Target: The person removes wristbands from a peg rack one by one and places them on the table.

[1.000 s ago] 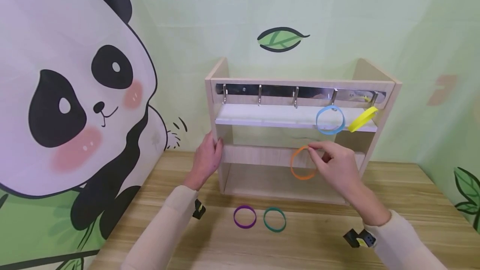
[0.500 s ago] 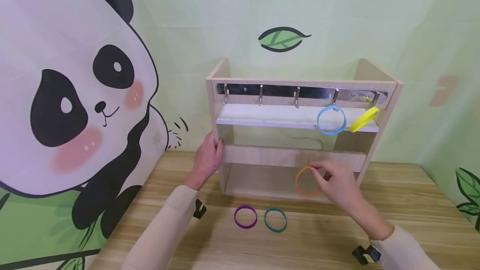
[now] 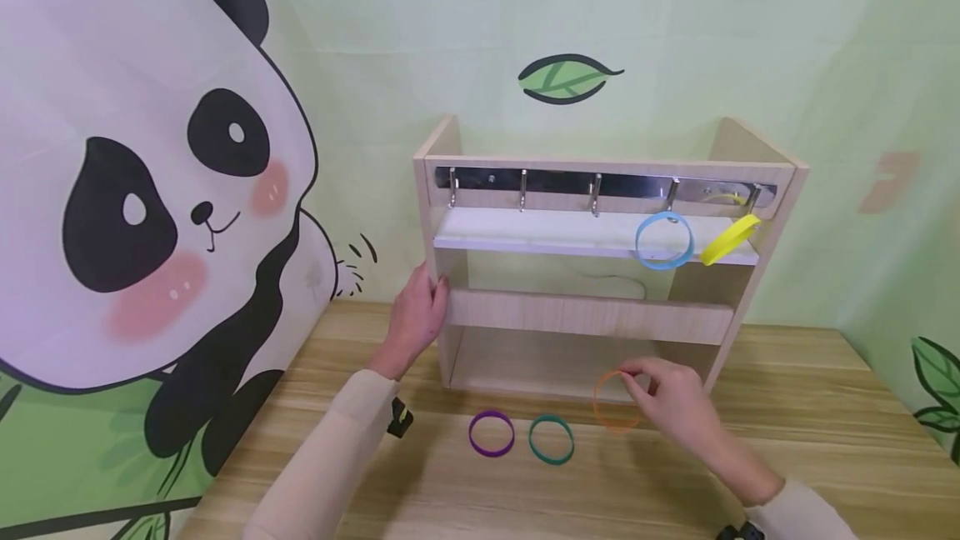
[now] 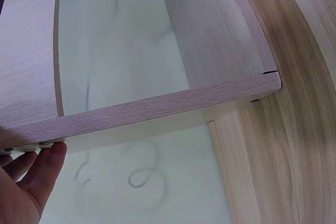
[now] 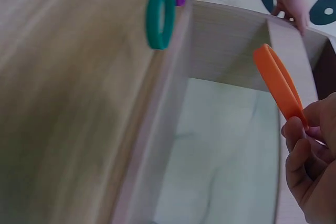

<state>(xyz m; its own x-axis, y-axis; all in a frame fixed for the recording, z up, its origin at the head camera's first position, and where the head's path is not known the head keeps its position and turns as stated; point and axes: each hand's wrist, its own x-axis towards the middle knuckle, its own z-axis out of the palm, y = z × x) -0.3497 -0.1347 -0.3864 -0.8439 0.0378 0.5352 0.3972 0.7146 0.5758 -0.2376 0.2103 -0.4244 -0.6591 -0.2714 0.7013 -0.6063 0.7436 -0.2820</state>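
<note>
In the head view my right hand (image 3: 671, 402) pinches an orange silicone wristband (image 3: 596, 398) by its edge, just in front of the wooden shelf unit's (image 3: 585, 319) lower front. The right wrist view shows the orange wristband (image 5: 278, 82) between thumb and fingers. My left hand (image 3: 416, 315) grips the unit's left side panel; in the left wrist view its fingers (image 4: 50, 166) lie against the panel's outer face. A purple wristband (image 3: 491, 434) and a green wristband (image 3: 551, 440) lie on the table before the unit.
A metal hook rail (image 3: 562, 183) runs along the unit's top front. From its right-hand hooks hang a blue wristband (image 3: 665, 241) and a yellow wristband (image 3: 730, 240). The wooden table (image 3: 525, 498) meets a printed wall cloth (image 3: 360, 148) with a large panda at left.
My right hand has come down with the orange wristband, from the level of the middle board to near the table. The left hand stays on the side panel.
</note>
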